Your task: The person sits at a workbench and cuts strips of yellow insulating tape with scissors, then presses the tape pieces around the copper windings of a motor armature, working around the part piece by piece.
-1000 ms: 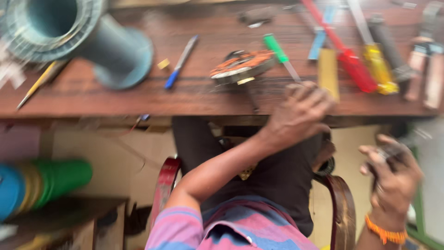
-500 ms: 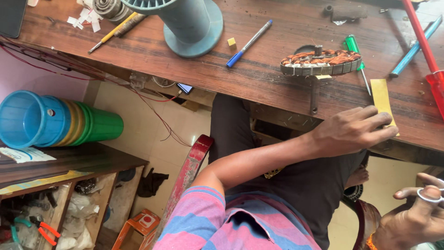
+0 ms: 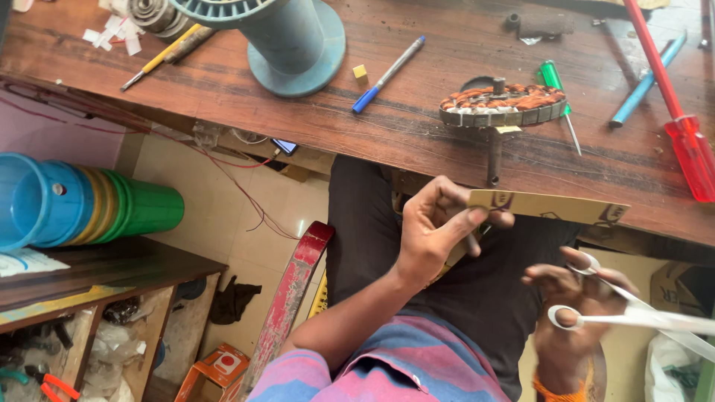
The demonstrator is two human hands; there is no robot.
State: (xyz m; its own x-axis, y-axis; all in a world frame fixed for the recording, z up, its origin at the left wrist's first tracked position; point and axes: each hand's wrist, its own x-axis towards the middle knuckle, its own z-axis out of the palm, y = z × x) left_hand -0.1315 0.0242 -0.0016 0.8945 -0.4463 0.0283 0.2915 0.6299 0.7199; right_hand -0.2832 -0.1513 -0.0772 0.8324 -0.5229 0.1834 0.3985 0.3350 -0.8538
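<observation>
My left hand pinches one end of a long yellowish paper strip, held level just below the wooden table's edge. To the lower right, my right hand has its fingers through the white handles of a pair of scissors, whose blades point right and look blurred. The scissors are apart from the strip. On the table above the strip lies a round motor stator with copper windings on a short shaft.
The table also carries a large teal spool, a blue pen, a green screwdriver, a red-handled screwdriver, a yellow pencil. Stacked coloured buckets lie on a low shelf at left. A red chair arm is beside me.
My left hand has lifted the paper strip off the table edge and drawn it toward me. My right hand has risen with the scissors. The view has shifted left and down.
</observation>
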